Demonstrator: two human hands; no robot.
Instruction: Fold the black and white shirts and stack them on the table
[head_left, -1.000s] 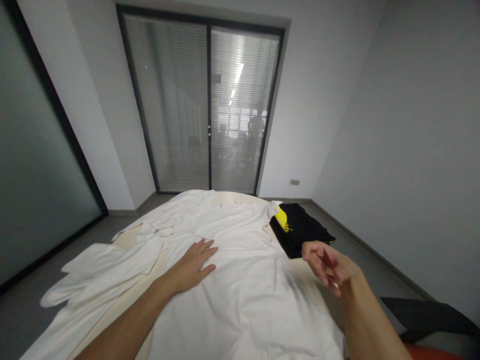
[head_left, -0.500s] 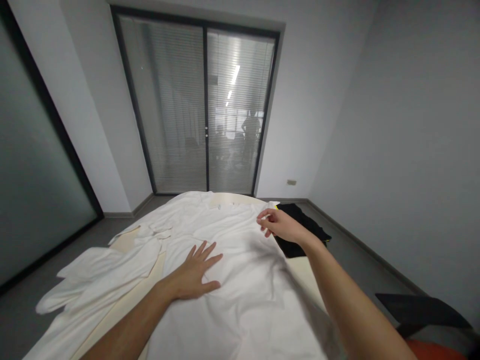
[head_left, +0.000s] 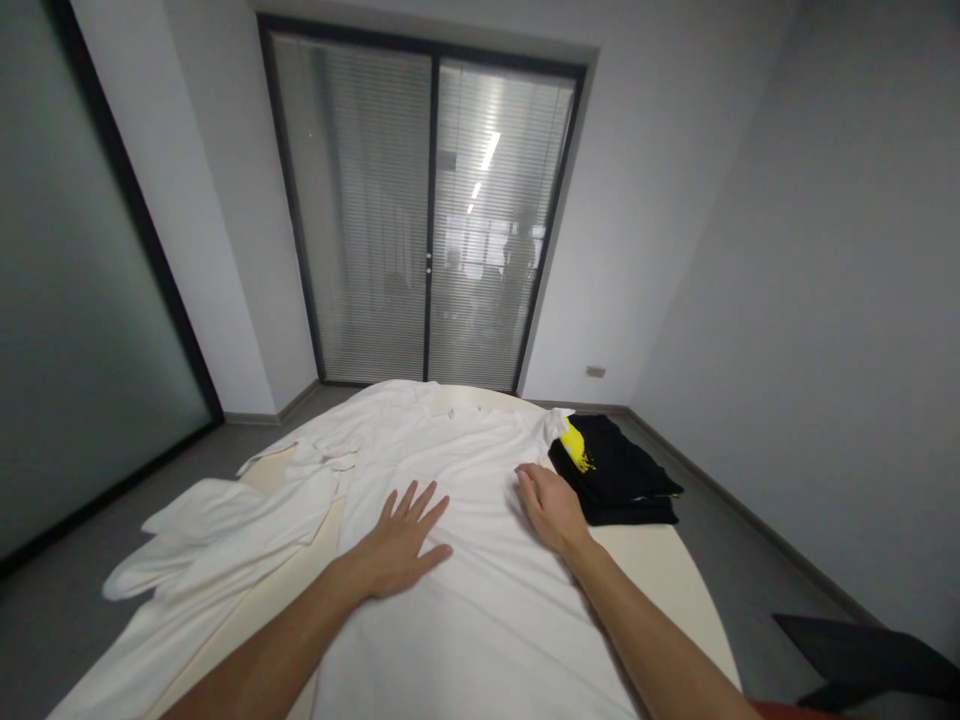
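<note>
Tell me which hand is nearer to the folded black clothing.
The right hand: it is on the white shirt, just beside the near-left corner of the black clothing. The left hand lies farther left across the shirt.

White shirt (head_left: 472, 620), lightly wrinkled, spread out on cream table (head_left: 664, 565)

Now we have our right hand (head_left: 551, 508) down on the white shirt (head_left: 465, 630), not up in the air. We see fewer wrinkles in the part near us, and more of the table (head_left: 671, 570) shows on the right.
</note>
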